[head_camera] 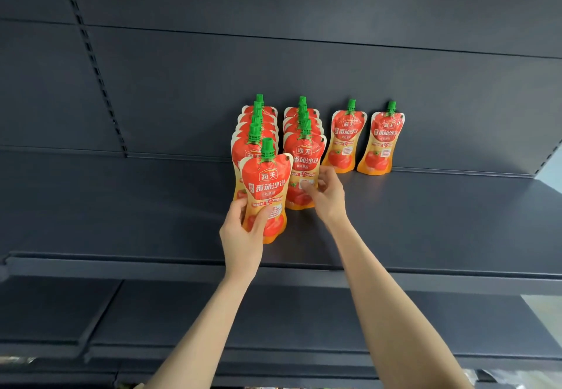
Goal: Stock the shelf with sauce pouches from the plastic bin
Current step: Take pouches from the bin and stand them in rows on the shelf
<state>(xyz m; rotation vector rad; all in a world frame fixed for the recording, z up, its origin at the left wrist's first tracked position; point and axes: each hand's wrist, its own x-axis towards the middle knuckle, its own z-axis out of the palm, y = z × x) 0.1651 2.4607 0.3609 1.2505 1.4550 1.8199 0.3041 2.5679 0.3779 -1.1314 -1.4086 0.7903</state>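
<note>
Red and orange sauce pouches with green caps stand upright on a dark grey shelf (425, 221). My left hand (243, 233) grips one pouch (267, 194) by its lower part, at the front of the left row (255, 133). My right hand (327, 197) has its fingers curled against the right side of the front pouch (301, 169) of the second row. Two single pouches stand further right against the back panel, one (345, 142) beside the other (380, 145). The plastic bin is out of view.
The shelf's front lip (121, 264) runs across below my wrists. A lower shelf (304, 321) lies under it. A slotted upright (97, 69) runs down the back panel at the left. Bare shelf surface stretches left and right of the pouches.
</note>
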